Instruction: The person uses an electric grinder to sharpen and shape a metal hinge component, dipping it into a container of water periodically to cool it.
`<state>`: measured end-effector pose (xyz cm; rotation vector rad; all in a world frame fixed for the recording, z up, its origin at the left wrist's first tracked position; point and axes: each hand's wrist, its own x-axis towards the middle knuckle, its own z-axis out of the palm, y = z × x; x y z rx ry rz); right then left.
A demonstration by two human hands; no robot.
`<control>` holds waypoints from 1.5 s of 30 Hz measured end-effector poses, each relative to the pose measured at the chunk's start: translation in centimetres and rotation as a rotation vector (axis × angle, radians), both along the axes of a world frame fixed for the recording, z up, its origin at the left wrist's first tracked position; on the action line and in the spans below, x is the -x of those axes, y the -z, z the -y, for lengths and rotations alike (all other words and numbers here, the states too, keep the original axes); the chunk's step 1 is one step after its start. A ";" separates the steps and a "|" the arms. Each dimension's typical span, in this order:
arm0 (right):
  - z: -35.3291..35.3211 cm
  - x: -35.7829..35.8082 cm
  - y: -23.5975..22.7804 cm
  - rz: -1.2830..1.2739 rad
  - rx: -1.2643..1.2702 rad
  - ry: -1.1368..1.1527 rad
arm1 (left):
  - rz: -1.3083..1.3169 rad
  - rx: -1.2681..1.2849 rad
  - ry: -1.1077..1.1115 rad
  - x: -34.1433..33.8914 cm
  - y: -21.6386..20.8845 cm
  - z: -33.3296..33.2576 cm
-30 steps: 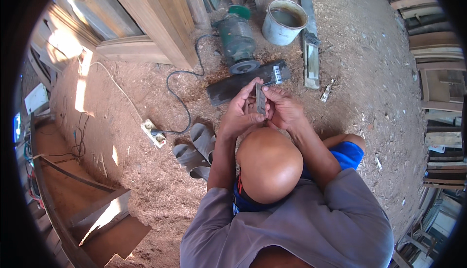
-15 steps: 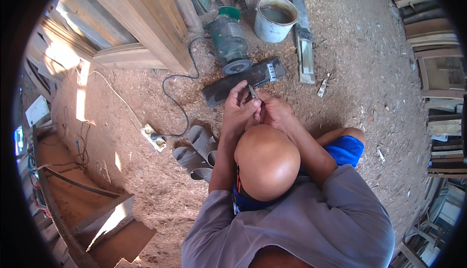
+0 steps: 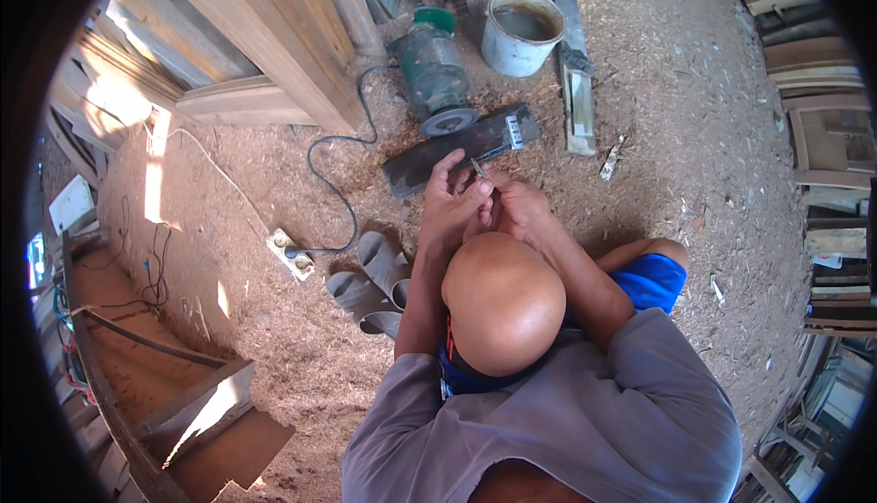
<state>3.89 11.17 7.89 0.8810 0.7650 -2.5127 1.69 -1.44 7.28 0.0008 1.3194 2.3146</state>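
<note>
Just beyond my raised knee [image 3: 504,297], both hands meet around a small pointed metal blade [image 3: 478,168]. My left hand [image 3: 450,209] has its thumb against the blade, with the forefinger raised beside it. My right hand [image 3: 521,206] closes on the blade from the other side; its lower part is hidden among the fingers. Past my fingertips lies a dark board [image 3: 420,163] on the ground. Behind that is a green electric grinder [image 3: 433,72] with a round grinding disc [image 3: 449,121] facing me.
A white bucket of murky liquid [image 3: 498,51] stands right of the grinder, beside a long narrow plank [image 3: 579,105]. The grinder's dark cable [image 3: 340,194] runs to a socket strip [image 3: 290,254]. Grey slippers [image 3: 364,284] lie left of my leg. Timber [image 3: 260,37] leans at the far left.
The blade has turned slightly between my fingers and shows a narrower face. My hands stay nearly in place. The whole view has shifted a little.
</note>
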 end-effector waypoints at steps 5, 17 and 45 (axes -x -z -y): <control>0.0 0.0 0.7 -0.003 -0.008 -0.034 | 0.008 -0.003 -0.019 -0.1 0.7 0.5; -12.1 5.1 14.9 -0.225 -1.717 -0.404 | -0.143 1.878 -0.063 -4.9 11.1 20.0; -9.8 5.2 14.6 -0.073 -0.887 -0.142 | -0.449 1.823 -0.101 4.4 11.8 16.0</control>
